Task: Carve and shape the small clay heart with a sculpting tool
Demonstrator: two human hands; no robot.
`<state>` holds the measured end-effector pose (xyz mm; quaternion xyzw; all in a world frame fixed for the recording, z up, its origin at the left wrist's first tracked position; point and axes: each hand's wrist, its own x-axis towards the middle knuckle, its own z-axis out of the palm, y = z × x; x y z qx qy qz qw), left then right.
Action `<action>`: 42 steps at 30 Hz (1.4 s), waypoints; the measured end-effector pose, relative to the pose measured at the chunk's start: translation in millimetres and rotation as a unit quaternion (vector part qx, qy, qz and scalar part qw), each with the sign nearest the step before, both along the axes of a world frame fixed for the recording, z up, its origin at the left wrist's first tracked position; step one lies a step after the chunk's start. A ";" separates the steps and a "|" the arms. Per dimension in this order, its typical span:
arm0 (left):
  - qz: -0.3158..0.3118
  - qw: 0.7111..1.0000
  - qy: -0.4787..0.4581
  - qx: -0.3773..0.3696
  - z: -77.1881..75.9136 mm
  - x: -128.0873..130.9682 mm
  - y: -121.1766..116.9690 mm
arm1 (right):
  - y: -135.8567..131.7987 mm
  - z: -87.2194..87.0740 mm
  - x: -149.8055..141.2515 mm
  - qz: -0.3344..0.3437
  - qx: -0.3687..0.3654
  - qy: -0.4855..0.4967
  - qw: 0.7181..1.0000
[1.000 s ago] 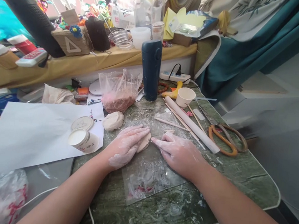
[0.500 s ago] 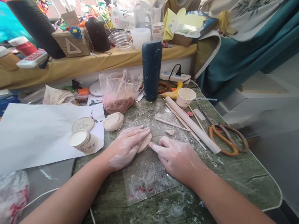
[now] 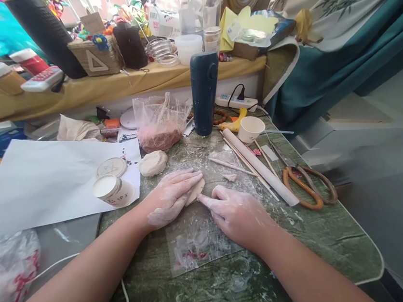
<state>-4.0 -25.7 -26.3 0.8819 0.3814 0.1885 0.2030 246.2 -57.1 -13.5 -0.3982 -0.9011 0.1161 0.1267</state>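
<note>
A flat oval piece of pale dough or clay (image 3: 196, 192) lies on a clear plastic sheet (image 3: 198, 245), partly covered by my left hand. My left hand (image 3: 170, 196), coated in white powder, rests flat with its fingers straight along the piece. Powder whitens my right hand (image 3: 234, 213) too; its index finger stretches out to the piece's right edge while the other fingers curl in, with nothing visible in them. A rounded pale lump (image 3: 153, 163) sits beyond my left hand. A small scrap (image 3: 229, 177) and a thin stick (image 3: 231, 166) lie beyond my right hand.
A white rolling rod (image 3: 260, 166), scissors (image 3: 304, 187) and a paper cup (image 3: 251, 129) lie at the right. Behind stand a dark blue bottle (image 3: 202, 93) and a plastic bag with a reddish mass (image 3: 159, 139). Another cup (image 3: 113, 190) tips on white paper (image 3: 49, 177).
My right index finger has shifted slightly left along the edge of the flat piece. My left hand stays in place. The view has moved very slightly.
</note>
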 end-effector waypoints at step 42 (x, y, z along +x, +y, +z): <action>-0.003 1.000 -0.002 0.005 -0.5 1.5 -0.3 | 8.9 -5.6 8.1 -0.074 0.022 0.011 0.997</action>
